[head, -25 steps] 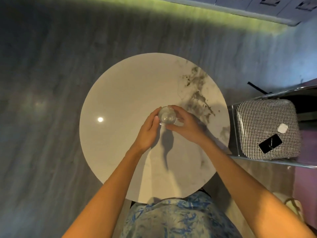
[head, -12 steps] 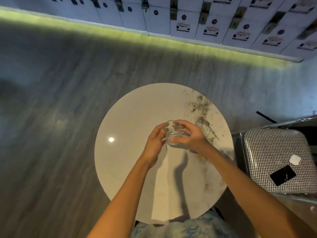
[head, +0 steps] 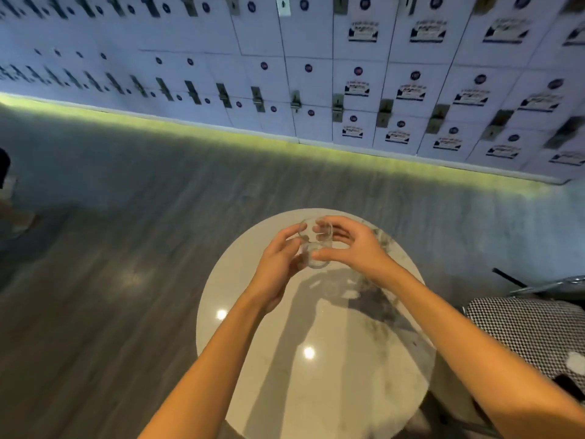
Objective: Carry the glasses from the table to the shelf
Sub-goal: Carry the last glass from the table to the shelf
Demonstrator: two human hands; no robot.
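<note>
A small clear glass (head: 315, 245) is held up above the round marble table (head: 316, 359), tilted so its rim faces away from me. My left hand (head: 278, 264) grips it from the left side. My right hand (head: 351, 248) wraps it from the right, fingers over the rim and thumb underneath. No other glass shows on the table. No shelf is in view.
A wall of white lockers (head: 348, 74) with a lit yellow-green base strip runs across the far side. Grey wood floor (head: 110, 248) lies between. A houndstooth-patterned case (head: 531, 327) on a metal rack stands right of the table. Someone's foot (head: 15, 213) shows at far left.
Both hands have lifted the glass off the table and raised it. The view has tipped upward, bringing the lockers into sight.
</note>
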